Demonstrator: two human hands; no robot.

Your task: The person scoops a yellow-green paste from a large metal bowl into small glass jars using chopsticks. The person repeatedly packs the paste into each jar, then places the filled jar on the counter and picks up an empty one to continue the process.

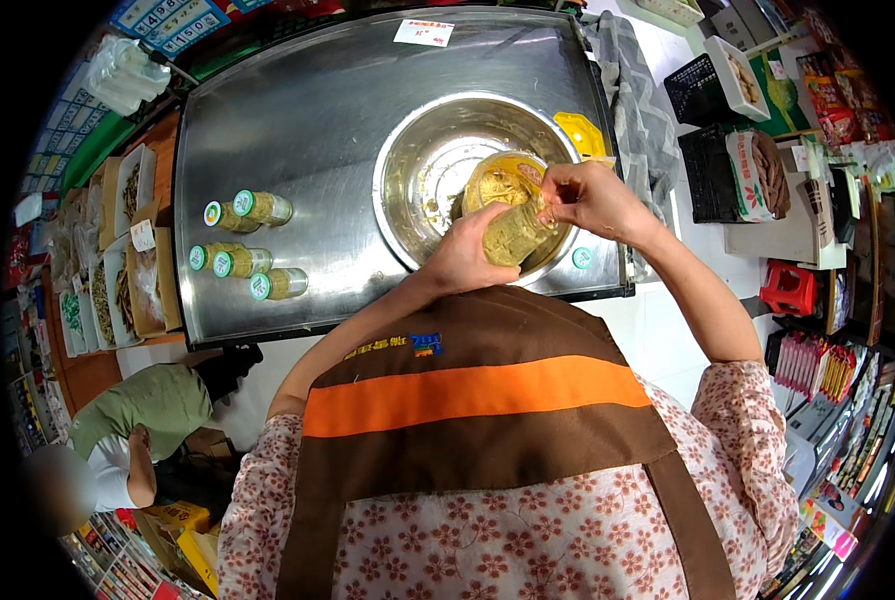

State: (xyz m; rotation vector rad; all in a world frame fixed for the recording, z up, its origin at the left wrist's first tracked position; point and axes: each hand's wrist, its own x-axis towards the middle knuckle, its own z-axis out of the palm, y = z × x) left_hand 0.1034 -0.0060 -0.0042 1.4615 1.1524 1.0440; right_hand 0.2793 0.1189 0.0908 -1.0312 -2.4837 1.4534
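My left hand (459, 252) is wrapped round a clear glass jar (514, 238) filled with a yellowish-green chopped paste. The jar tilts, its mouth toward my right hand (599, 202). That hand's fingers are pinched together at the jar's mouth; whatever they hold is too small to make out. Just beyond the jar, a yellow-rimmed clear tub (515, 158) of similar paste sits inside a large steel bowl (403, 165), partly hidden by my hands. A green-and-white jar lid (581, 258) lies on the table by the bowl's right side.
Several filled jars with green-and-white lids, one jar (285, 283) among them, lie on their sides at the left of the steel table (297, 130). A yellow lid-like piece (579, 135) lies right of the bowl. A paper sign (424, 33) lies at the back. Another person (142, 410) crouches at lower left.
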